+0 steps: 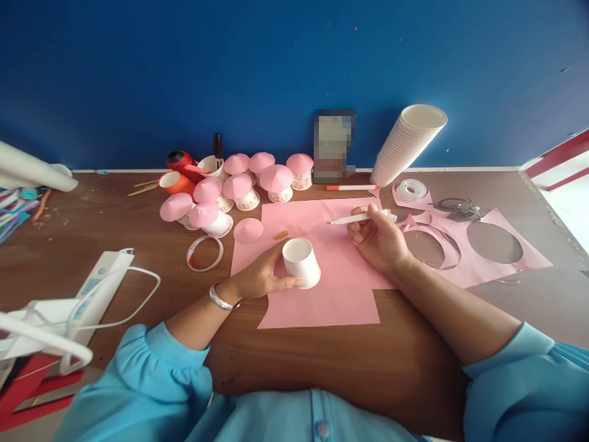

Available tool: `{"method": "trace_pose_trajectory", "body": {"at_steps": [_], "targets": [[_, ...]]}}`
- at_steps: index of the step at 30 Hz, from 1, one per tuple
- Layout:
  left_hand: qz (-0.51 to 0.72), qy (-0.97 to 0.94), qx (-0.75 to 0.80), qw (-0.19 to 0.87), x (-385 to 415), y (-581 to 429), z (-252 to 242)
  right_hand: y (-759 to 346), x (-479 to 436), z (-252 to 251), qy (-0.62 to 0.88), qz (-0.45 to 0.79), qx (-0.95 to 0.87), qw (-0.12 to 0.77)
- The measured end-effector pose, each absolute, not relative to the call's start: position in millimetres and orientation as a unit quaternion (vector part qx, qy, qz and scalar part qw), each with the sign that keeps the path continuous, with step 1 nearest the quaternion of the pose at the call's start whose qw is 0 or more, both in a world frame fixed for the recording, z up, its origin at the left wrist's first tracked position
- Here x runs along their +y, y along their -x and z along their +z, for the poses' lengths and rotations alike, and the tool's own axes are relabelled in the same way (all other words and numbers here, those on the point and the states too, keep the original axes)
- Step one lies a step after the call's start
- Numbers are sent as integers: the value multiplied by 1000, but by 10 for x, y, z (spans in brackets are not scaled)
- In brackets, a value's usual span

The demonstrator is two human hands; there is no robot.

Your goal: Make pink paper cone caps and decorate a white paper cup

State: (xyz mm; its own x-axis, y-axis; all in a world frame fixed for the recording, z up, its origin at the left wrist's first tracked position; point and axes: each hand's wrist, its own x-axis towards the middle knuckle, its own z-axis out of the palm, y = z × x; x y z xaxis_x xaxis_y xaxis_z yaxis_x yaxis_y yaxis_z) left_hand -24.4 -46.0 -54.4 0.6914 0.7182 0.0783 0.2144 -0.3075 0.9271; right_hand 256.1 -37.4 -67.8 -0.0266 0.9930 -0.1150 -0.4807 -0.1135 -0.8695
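Observation:
My left hand (pixel 260 276) grips a white paper cup (pixel 301 263) that stands upside down on a pink paper sheet (pixel 317 301). My right hand (pixel 377 236) is closed around a white marker pen (pixel 361 217), its tip pointing left above the sheet. A loose pink paper cone (pixel 248 230) lies just left of the sheet. A small brown piece (pixel 281 234) sits on the sheet's upper left edge.
Several cups topped with pink cones (pixel 239 187) stand at the back, with an orange cup (pixel 176 182) and a red tool. A tilted stack of white cups (pixel 407 144), tape rolls (pixel 411 189) (pixel 205 253), cut pink paper (pixel 492 245), scissors (pixel 458 205), another marker (pixel 350 187) lie around.

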Motion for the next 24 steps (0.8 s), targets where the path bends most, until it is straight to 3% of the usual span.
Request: {"method": "trace_pose_trajectory", "body": {"at_steps": [9,18,24], "targets": [[294,-513,264,762,-448,50,-341,-2554,-396,-678,371,645,-326,583],[345,-332,262,838,-363,-147,-651,-2598,-480,-128,372,588,-295,655],[377,-303,239,842,-375,-105,-692,-2219,-491,61,299,626,-366,620]]}}
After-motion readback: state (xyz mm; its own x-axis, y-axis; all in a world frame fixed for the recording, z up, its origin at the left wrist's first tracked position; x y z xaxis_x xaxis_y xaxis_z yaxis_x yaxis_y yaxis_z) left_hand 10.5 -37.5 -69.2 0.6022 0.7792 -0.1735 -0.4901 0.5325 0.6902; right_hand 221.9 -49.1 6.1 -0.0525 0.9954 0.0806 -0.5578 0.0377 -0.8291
